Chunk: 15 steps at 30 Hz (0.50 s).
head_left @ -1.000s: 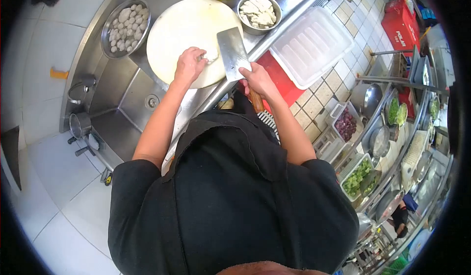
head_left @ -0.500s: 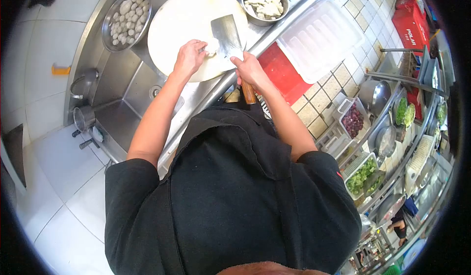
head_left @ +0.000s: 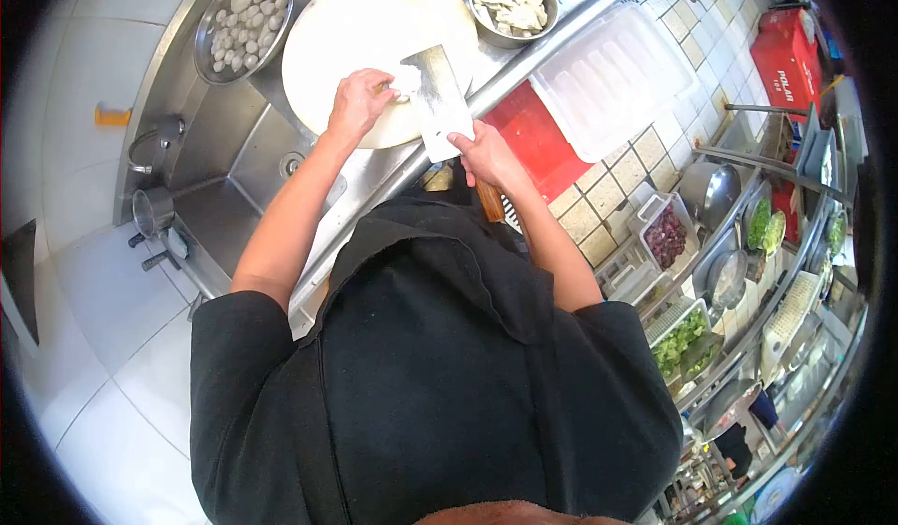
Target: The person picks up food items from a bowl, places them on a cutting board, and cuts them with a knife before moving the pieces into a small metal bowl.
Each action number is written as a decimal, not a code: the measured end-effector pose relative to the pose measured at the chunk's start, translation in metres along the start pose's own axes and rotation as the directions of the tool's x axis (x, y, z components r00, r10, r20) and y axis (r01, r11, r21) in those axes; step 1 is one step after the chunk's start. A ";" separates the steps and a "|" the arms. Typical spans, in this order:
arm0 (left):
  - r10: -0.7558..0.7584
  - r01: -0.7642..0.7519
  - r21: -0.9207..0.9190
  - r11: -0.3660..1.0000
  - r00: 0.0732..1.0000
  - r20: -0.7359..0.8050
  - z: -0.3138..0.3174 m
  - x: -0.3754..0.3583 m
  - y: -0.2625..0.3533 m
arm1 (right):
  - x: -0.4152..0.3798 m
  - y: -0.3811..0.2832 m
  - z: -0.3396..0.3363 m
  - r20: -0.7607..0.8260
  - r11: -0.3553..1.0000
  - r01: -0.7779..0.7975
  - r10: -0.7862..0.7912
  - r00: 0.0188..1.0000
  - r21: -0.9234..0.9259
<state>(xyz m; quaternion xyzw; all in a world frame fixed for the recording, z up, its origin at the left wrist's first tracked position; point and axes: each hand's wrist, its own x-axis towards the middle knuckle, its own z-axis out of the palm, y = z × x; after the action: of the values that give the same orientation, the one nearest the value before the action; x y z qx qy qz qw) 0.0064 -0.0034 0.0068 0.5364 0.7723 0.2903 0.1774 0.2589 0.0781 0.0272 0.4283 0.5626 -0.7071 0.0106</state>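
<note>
My right hand (head_left: 486, 156) is closed round the wooden-handled cleaver (head_left: 440, 104), thumb on the heel of the blade. The broad blade lies over the near right part of a round white chopping board (head_left: 323, 48). Left of the blade, my left hand (head_left: 358, 106) has its fingers pinched together at a white piece of food (head_left: 404, 80), whose kind I cannot make out. The piece lies between my fingertips and the blade, close to both.
A metal bowl of whitish balls (head_left: 249, 27) stands left of the board, above a steel sink (head_left: 201, 216). To the right are a bowl of pale slices (head_left: 511, 6) and a red crate (head_left: 533, 146) with a translucent lid (head_left: 613, 80). Shelves with food containers (head_left: 666, 237) line the right.
The cleaver has shifted toward my body with my right hand, and its blade catches more light. My left hand stays by the white piece. The view has moved slightly.
</note>
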 end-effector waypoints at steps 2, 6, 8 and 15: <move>0.034 -0.034 -0.006 0.999 0.999 -0.001 -0.001 0.000 -0.002 | 0.000 -0.007 -0.003 0.013 1.000 -0.003 0.003 1.000 -0.020; -0.025 0.029 -0.088 0.996 0.999 0.044 0.000 0.003 -0.007 | 0.010 -0.006 -0.001 0.017 0.999 -0.004 0.005 1.000 -0.045; -0.027 0.030 -0.054 0.998 0.998 0.051 -0.001 0.006 -0.005 | 0.024 -0.010 0.008 -0.044 0.998 0.024 -0.026 0.999 -0.063; -0.075 0.075 -0.123 0.990 0.997 0.005 0.002 0.001 -0.002 | 0.047 -0.031 0.024 -0.151 0.980 0.060 -0.089 0.985 -0.188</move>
<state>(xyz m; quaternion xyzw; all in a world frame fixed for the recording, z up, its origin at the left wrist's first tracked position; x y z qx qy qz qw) 0.0055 -0.0021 0.0042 0.4949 0.7727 0.3304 0.2211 0.1993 0.0919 0.0223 0.4589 0.6399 -0.6160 -0.0214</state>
